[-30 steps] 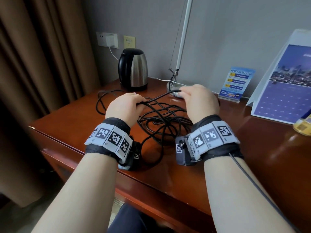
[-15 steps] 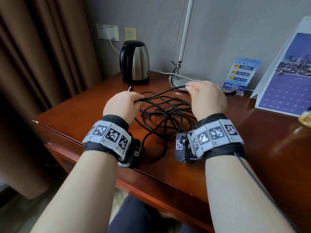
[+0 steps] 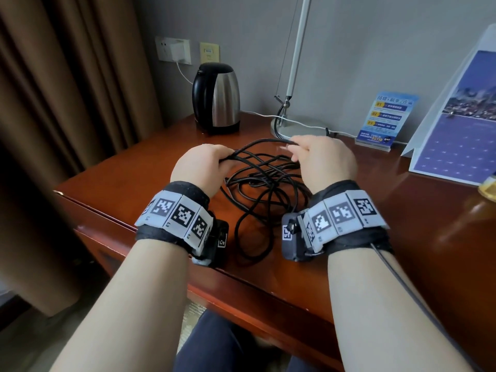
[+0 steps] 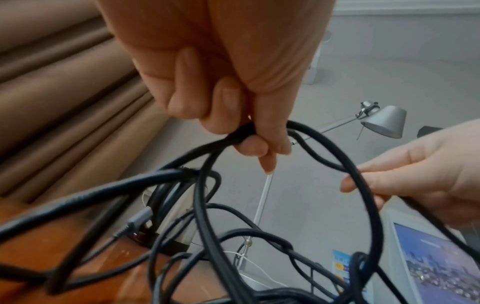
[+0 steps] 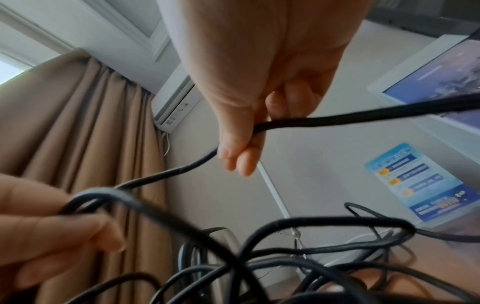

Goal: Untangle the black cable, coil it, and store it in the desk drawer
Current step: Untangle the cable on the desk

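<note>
Head view: the cable (image 3: 264, 183) is seen tangled on the desk (image 3: 402, 210), between both wrists. Several strands are gripped by the curled fingers of the left hand (image 3: 200, 167). One strand is pinched between thumb and fingers of the right hand (image 3: 326, 159) and held raised above the heap.
</note>
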A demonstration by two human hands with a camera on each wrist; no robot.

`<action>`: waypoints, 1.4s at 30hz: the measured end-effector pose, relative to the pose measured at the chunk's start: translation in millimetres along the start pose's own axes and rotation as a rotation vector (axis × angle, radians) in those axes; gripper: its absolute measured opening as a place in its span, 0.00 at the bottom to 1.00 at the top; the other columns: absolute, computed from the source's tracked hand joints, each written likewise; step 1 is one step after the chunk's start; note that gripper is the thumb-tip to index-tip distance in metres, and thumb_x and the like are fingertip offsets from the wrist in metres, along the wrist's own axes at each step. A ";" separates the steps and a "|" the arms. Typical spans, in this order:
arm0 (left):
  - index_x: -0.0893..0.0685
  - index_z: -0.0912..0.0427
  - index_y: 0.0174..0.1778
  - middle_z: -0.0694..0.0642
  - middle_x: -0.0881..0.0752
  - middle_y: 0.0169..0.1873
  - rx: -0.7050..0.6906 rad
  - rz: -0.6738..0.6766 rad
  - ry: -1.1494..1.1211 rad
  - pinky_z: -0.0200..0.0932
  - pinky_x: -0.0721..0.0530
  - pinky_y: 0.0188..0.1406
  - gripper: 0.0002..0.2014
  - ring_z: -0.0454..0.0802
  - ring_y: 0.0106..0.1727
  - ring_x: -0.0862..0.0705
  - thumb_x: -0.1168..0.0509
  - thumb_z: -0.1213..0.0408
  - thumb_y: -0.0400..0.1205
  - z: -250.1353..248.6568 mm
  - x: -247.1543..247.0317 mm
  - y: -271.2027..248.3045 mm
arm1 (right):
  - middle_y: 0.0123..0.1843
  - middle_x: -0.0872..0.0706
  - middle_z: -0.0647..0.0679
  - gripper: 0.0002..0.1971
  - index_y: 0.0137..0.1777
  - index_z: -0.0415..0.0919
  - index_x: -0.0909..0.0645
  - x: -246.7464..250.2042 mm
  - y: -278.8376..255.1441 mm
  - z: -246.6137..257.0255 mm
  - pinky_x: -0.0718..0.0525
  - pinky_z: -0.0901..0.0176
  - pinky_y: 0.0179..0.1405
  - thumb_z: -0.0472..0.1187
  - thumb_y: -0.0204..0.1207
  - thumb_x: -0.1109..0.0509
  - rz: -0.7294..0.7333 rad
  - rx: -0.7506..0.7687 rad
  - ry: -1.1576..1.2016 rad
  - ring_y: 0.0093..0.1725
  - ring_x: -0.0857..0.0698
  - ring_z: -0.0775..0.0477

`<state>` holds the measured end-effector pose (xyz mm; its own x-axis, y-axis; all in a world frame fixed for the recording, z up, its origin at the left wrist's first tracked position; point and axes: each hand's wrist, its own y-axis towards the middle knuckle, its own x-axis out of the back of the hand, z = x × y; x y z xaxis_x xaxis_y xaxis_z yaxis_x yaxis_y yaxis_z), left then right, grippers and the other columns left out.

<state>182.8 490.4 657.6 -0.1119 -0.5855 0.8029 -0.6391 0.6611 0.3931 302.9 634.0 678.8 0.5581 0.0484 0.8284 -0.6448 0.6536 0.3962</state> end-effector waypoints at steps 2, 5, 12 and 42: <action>0.15 0.56 0.62 0.56 0.12 0.54 -0.001 -0.007 -0.022 0.39 0.27 0.53 0.14 0.54 0.56 0.17 0.39 0.60 0.83 -3.6 0.0 -0.1 | 0.57 0.15 0.46 0.14 0.61 0.47 0.17 -5.1 -2.5 4.6 0.23 0.56 0.48 0.44 0.83 0.43 0.006 0.039 -0.091 0.60 0.20 0.41; 0.16 0.56 0.62 0.56 0.13 0.57 -0.028 0.018 -0.025 0.42 0.25 0.59 0.14 0.55 0.59 0.18 0.40 0.63 0.84 -7.8 -0.6 0.8 | 0.64 0.19 0.51 0.17 0.69 0.54 0.23 -13.4 -3.9 13.5 0.25 0.57 0.53 0.43 0.83 0.42 0.146 0.199 -0.082 0.65 0.22 0.46; 0.13 0.56 0.57 0.55 0.12 0.46 -0.039 0.031 -0.038 0.37 0.26 0.46 0.12 0.52 0.48 0.17 0.38 0.58 0.83 2.7 5.2 -0.1 | 0.41 0.13 0.51 0.11 0.49 0.47 0.15 0.3 10.3 14.8 0.32 0.59 0.32 0.43 0.82 0.40 -0.022 0.136 0.069 0.45 0.18 0.46; 0.14 0.56 0.59 0.54 0.12 0.51 -0.092 0.011 -0.022 0.36 0.28 0.49 0.13 0.52 0.53 0.17 0.40 0.60 0.84 -11.5 4.1 10.0 | 0.49 0.19 0.54 0.13 0.58 0.56 0.15 -8.3 17.9 17.2 0.29 0.59 0.44 0.51 0.81 0.40 0.095 0.321 -0.058 0.58 0.20 0.46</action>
<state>184.6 500.0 670.0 -0.1354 -0.5878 0.7976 -0.5652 0.7070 0.4251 277.7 632.3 685.9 0.4624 0.0486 0.8853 -0.8294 0.3768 0.4125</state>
